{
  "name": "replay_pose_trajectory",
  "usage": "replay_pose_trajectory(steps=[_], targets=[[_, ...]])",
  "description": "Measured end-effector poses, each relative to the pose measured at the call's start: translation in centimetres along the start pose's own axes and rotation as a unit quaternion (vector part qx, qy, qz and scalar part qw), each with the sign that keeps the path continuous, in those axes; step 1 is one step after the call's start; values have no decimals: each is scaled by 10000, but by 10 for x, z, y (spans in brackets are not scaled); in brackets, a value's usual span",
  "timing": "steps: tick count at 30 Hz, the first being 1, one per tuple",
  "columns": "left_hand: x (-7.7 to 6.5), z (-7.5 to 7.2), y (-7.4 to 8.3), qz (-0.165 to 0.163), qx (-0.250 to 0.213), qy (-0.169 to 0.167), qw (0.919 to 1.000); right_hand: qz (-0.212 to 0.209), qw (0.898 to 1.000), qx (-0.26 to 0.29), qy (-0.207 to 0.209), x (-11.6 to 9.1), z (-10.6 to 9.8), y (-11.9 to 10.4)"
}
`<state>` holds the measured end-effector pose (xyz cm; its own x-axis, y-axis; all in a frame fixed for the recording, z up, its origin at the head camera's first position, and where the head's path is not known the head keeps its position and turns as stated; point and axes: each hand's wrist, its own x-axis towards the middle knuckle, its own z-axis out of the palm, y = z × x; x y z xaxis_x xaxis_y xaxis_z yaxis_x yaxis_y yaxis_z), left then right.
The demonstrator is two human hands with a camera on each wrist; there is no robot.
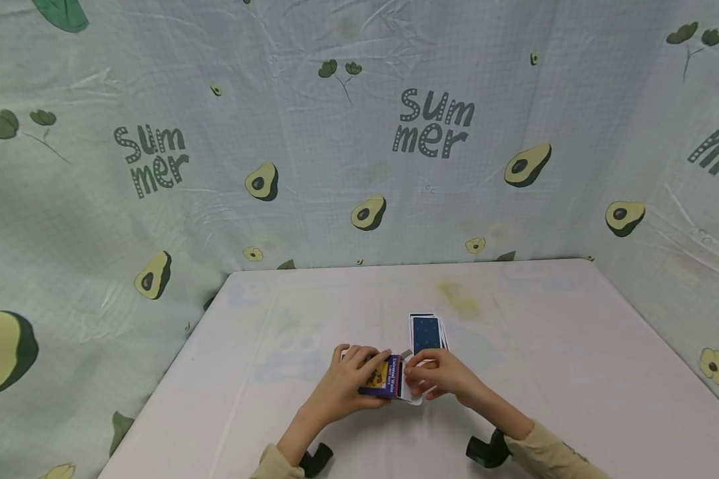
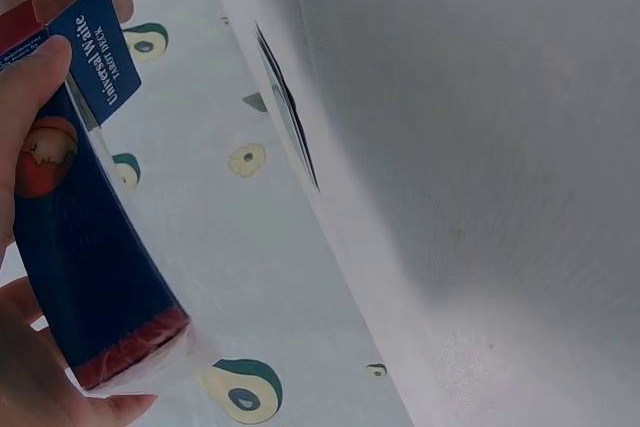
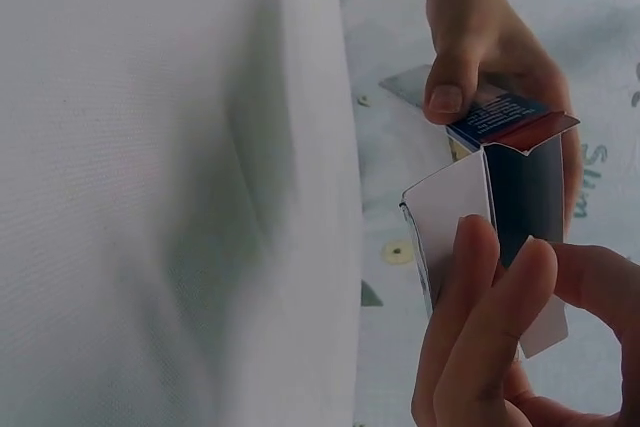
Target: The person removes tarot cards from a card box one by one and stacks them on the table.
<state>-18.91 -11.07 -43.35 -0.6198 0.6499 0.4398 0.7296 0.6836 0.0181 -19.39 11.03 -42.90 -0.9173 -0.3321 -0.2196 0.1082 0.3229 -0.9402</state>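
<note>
My left hand [image 1: 356,379] grips a blue tarot deck box [image 1: 379,374] around its sides, near the middle of the table. In the left wrist view, the box's lid flap [image 2: 100,52] reads "Universal Waite Tarot Deck", and clear film clings to the other end. Its open end faces my right hand [image 1: 440,374], with white-lined flaps [image 3: 445,209] spread outward and a dark blue inside. The right thumb and fingers are bent close together at that opening and touch the box. Whether they pinch a flap or something inside is hidden.
Just beyond the right hand, a few dark blue-backed cards [image 1: 427,331] lie overlapping on the white-covered table [image 1: 311,313]. A hanging sheet printed with avocados [image 1: 368,213] borders the back and sides. Black wrist devices [image 1: 488,452] sit at both cuffs.
</note>
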Motion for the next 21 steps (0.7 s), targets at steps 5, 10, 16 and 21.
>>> replay_pose_trajectory(steps=[5,10,16,21], targets=[[1,-1,2,-18,56,20,10000,22,9999,-122,61,2,4,1],[1,0,2,62,127,81,9999,-14,9999,-156,38,4,6,2],[0,1,3,98,143,122,9998,-7,9998,-176,28,4,8,2],[1,1,3,125,220,168,9995,-41,9998,-173,22,5,8,4]])
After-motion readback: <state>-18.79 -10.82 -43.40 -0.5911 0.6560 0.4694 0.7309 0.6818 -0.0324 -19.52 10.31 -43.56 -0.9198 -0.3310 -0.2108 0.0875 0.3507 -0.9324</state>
